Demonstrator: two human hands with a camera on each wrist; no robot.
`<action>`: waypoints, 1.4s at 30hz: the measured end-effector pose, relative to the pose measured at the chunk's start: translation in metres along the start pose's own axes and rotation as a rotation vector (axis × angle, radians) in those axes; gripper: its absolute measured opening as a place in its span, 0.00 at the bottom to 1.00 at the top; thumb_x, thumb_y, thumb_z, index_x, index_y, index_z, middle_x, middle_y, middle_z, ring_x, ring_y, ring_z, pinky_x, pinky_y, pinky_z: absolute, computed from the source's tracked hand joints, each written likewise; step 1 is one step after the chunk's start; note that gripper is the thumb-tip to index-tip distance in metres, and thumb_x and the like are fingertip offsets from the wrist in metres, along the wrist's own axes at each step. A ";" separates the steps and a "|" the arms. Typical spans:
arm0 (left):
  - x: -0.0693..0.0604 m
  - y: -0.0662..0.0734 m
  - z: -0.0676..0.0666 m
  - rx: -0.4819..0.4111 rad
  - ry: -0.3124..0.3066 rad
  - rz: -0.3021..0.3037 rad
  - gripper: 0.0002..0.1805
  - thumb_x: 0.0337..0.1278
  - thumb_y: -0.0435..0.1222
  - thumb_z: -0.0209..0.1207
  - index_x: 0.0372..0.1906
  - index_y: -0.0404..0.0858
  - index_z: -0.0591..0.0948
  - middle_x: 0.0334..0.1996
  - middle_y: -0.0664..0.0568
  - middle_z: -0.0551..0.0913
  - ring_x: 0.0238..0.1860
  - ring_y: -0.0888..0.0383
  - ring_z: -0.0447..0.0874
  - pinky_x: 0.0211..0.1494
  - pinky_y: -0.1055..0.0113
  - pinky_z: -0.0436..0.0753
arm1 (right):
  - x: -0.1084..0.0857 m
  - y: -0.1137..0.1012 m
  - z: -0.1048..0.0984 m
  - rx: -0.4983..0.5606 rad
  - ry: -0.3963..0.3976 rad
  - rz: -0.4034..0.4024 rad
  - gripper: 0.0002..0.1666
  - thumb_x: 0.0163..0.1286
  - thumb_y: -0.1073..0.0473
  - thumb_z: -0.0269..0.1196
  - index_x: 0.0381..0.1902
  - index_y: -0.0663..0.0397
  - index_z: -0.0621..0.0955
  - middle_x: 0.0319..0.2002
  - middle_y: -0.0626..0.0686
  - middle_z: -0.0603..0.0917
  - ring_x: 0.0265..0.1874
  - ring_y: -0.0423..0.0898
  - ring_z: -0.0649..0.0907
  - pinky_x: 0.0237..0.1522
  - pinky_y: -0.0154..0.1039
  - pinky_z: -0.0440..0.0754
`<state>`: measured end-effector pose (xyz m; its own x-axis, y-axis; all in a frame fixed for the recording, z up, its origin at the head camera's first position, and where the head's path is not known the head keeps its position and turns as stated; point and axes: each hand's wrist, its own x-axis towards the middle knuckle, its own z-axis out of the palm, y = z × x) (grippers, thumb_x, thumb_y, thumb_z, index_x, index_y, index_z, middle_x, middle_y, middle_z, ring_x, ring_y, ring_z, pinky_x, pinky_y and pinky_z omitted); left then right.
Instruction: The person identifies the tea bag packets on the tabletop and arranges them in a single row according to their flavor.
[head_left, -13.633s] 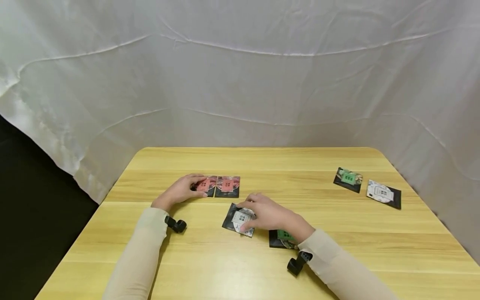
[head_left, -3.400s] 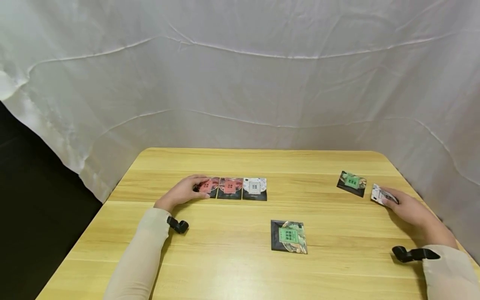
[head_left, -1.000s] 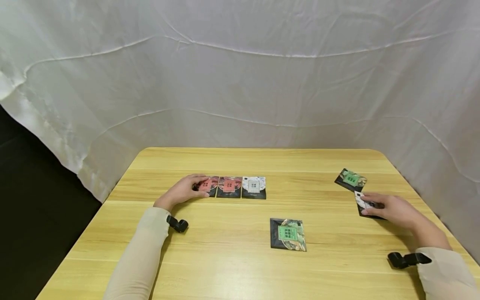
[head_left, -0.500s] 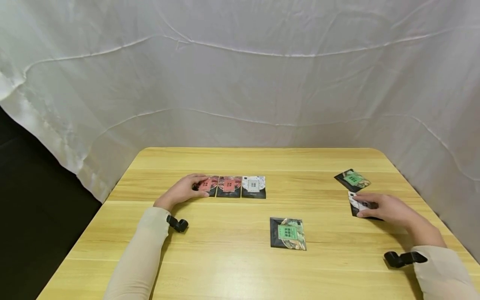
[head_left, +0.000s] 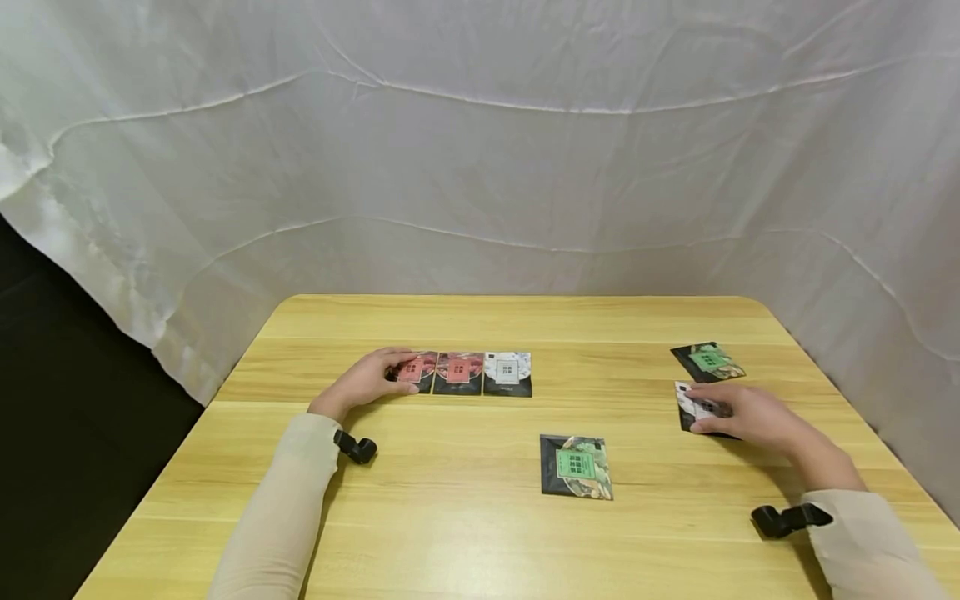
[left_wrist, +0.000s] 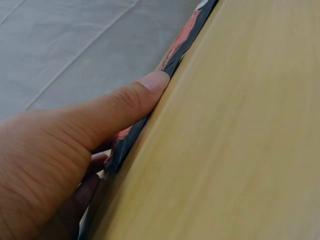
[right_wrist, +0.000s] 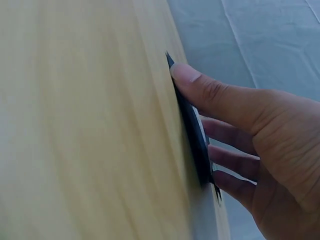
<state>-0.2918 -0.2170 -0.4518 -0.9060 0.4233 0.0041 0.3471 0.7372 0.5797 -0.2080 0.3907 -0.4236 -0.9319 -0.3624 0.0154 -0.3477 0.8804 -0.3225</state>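
Observation:
My left hand (head_left: 362,385) rests on the leftmost red-and-black sachet (head_left: 412,375), its thumb along the near edge. In the left wrist view that thumb lies straight against the sachet (left_wrist: 131,141); the other fingers are partly hidden behind it. A second red sachet (head_left: 459,373) and a white-and-black sachet (head_left: 507,374) continue the row rightward. At the right, my right hand (head_left: 757,414) pinches another white-and-black sachet (head_left: 686,406) flat near the table, covering much of it. In the right wrist view, thumb and fingers hold its dark edge (right_wrist: 192,132).
A green-and-black sachet (head_left: 707,361) lies turned just behind the right hand's sachet. Another green sachet (head_left: 577,467) lies nearer the front, printed sideways. The wooden table (head_left: 450,525) ends at a pale curtain (head_left: 517,192) behind it.
A white sachet, earlier under my right hand near the middle, now lies beside the red ones. My right hand has since slid the other white sachet leftward; the green one behind has turned. Left hand still.

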 end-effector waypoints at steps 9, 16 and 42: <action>0.001 0.000 0.000 0.008 0.001 0.006 0.44 0.53 0.55 0.67 0.72 0.43 0.68 0.72 0.42 0.62 0.72 0.39 0.56 0.72 0.42 0.57 | 0.007 -0.008 0.008 0.008 0.034 -0.054 0.40 0.61 0.36 0.67 0.62 0.58 0.78 0.60 0.67 0.74 0.57 0.71 0.73 0.53 0.68 0.72; 0.002 -0.001 -0.001 0.011 0.006 0.010 0.43 0.53 0.55 0.68 0.72 0.43 0.68 0.72 0.41 0.62 0.72 0.39 0.56 0.73 0.43 0.57 | 0.012 -0.017 0.010 -0.003 0.059 -0.057 0.37 0.62 0.38 0.67 0.61 0.57 0.80 0.59 0.66 0.76 0.57 0.70 0.73 0.53 0.68 0.72; 0.000 -0.003 0.002 0.010 0.007 0.004 0.44 0.53 0.56 0.67 0.73 0.44 0.67 0.73 0.43 0.61 0.72 0.40 0.56 0.72 0.42 0.57 | 0.029 -0.044 0.021 0.033 -0.009 -0.038 0.39 0.65 0.38 0.65 0.66 0.54 0.76 0.62 0.64 0.76 0.59 0.66 0.74 0.55 0.66 0.72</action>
<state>-0.2926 -0.2180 -0.4550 -0.9062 0.4226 0.0117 0.3529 0.7409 0.5714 -0.2177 0.3350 -0.4285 -0.9171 -0.3981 0.0193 -0.3788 0.8555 -0.3529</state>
